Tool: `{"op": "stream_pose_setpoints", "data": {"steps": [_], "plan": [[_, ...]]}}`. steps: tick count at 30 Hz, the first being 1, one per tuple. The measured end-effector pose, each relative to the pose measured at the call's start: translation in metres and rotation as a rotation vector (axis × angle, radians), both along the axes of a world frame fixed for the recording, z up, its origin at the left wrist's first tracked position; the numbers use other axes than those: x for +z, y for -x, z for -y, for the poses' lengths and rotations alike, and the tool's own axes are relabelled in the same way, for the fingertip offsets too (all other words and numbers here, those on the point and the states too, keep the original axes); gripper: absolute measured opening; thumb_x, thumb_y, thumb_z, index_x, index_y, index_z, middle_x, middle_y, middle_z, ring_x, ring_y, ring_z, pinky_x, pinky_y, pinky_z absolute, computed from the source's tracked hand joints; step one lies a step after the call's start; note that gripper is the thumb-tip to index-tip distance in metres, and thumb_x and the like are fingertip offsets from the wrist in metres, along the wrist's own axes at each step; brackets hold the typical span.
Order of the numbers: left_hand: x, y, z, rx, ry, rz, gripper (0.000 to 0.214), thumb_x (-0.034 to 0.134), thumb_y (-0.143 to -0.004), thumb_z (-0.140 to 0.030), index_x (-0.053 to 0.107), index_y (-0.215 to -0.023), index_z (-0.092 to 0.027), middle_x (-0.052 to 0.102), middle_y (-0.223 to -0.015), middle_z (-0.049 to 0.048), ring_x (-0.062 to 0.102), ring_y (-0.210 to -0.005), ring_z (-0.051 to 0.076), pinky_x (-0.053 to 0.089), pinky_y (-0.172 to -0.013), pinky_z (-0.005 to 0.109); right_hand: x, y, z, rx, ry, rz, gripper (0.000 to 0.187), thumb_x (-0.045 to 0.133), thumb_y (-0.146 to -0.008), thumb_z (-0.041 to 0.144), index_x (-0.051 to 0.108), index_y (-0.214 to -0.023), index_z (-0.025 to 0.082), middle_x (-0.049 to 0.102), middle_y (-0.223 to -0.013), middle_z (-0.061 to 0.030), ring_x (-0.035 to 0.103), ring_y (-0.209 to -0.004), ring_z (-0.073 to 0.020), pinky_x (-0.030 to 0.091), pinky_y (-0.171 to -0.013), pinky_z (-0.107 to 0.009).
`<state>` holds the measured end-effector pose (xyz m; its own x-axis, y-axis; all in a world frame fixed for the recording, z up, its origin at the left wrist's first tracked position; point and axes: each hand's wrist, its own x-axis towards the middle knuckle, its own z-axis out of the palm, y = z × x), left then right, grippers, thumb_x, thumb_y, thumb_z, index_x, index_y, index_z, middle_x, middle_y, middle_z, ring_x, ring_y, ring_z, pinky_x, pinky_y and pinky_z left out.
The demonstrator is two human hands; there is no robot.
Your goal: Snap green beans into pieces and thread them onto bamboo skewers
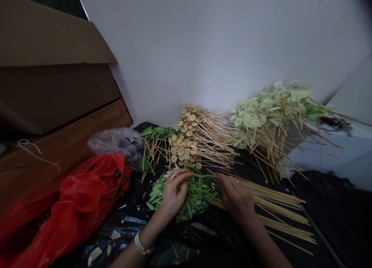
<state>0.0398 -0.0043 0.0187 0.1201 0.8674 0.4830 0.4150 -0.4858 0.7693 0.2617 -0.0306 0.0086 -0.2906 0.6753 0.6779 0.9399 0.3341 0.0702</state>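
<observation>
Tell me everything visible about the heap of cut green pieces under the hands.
The heap of cut green vegetable pieces is a loose mound of short, stick-like lengths, some paler, lying on black plastic sheeting. The left hand rests on it; the right hand touches its right edge.

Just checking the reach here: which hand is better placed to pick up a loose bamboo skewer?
Probably the right: the right hand sits against the loose bamboo skewers, while the left hand rests on the chopped green pieces.
</observation>
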Motion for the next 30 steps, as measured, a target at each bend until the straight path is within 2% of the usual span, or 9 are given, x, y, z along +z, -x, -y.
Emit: {"op": "stream_pose_setpoints", "data": {"steps": [4,7,10,13,15,18,20,25,30], "plan": [[0.000,-0.003,0.003,-0.069,-0.004,-0.045,0.019,0.059,-0.088,-0.024,0.074,-0.100,-0.022,0.072,-0.094,0.0067,0.063,-0.091,0.021,0.048,-0.084,0.034,0.003,0.013,0.008,0.141,-0.019,0.015,0.027,0.042,-0.094,0.012,0.062,-0.112,0.014,0.066,-0.077,-0.0046,0.057,-0.066,-0.0141,0.036,-0.061,-0.028],[-0.001,-0.006,0.004,-0.195,0.056,-0.059,0.019,0.059,-0.089,-0.027,0.076,-0.097,-0.023,0.074,-0.087,0.0047,0.064,-0.084,0.018,0.049,-0.079,0.031,0.007,0.022,0.012,0.208,-0.071,-0.011,0.029,0.041,-0.093,0.009,0.060,-0.115,0.013,0.065,-0.073,-0.0041,0.056,-0.064,-0.0137,0.037,-0.060,-0.028],[0.000,-0.007,0.006,-0.282,0.099,-0.069,0.020,0.059,-0.090,-0.027,0.075,-0.101,-0.023,0.075,-0.091,0.0042,0.065,-0.083,0.018,0.048,-0.080,0.030,0.009,0.025,0.013,0.253,-0.124,-0.034,0.029,0.043,-0.091,0.007,0.059,-0.115,0.011,0.064,-0.072,-0.0042,0.056,-0.063,-0.0137,0.038,-0.058,-0.027],[0.001,-0.007,0.006,-0.297,0.119,-0.066,0.020,0.058,-0.090,-0.026,0.075,-0.101,-0.022,0.075,-0.091,0.0045,0.065,-0.084,0.017,0.047,-0.083,0.029,0.008,0.024,0.013,0.270,-0.123,-0.064,0.034,0.043,-0.089,0.004,0.058,-0.119,0.011,0.065,-0.074,-0.0044,0.057,-0.065,-0.0136,0.039,-0.059,-0.027],[0.000,-0.007,0.005,-0.250,0.137,-0.043,0.020,0.058,-0.090,-0.026,0.075,-0.098,-0.022,0.074,-0.089,0.0048,0.064,-0.085,0.018,0.046,-0.083,0.029,0.007,0.023,0.013,0.247,-0.127,-0.112,0.042,0.043,-0.088,0.002,0.055,-0.126,0.012,0.066,-0.077,-0.0042,0.058,-0.066,-0.0131,0.039,-0.062,-0.027],[-0.002,-0.004,0.001,-0.091,0.232,0.130,0.017,0.063,-0.085,-0.029,0.074,-0.092,-0.019,0.074,-0.088,0.0057,0.065,-0.085,0.019,0.047,-0.081,0.029,0.006,0.022,0.013,0.188,-0.149,-0.168,0.053,0.043,-0.084,-0.002,0.050,-0.135,0.014,0.067,-0.085,-0.0051,0.059,-0.071,-0.0133,0.039,-0.065,-0.027],[-0.004,-0.002,-0.003,-0.044,0.381,0.332,0.018,0.069,-0.080,-0.032,0.074,-0.089,-0.017,0.074,-0.086,0.0055,0.065,-0.081,0.018,0.047,-0.077,0.028,0.005,0.023,0.014,0.183,-0.140,-0.156,0.055,0.042,-0.084,-0.003,0.049,-0.136,0.013,0.067,-0.085,-0.0053,0.057,-0.070,-0.0134,0.038,-0.064,-0.027],[-0.003,-0.001,-0.005,-0.131,0.719,0.819,0.031,0.083,-0.064,-0.035,0.075,-0.087,-0.017,0.074,-0.077,0.0023,0.060,-0.064,0.010,0.044,-0.062,0.020,0.002,0.030,0.017,0.184,-0.083,-0.066,0.046,0.039,-0.088,0.001,0.057,-0.127,0.014,0.057,-0.064,0.0004,0.045,-0.053,-0.0117,0.030,-0.055,-0.029],[0.001,-0.003,-0.003,-0.160,0.850,1.014,0.036,0.089,-0.055,-0.030,0.077,-0.087,-0.018,0.075,-0.080,0.0037,0.064,-0.074,0.011,0.047,-0.070,0.021,0.000,0.034,0.018,0.169,-0.065,-0.060,0.042,0.038,-0.090,0.003,0.059,-0.125,0.014,0.054,-0.062,0.0009,0.045,-0.054,-0.0115,0.029,-0.056,-0.029]]}}
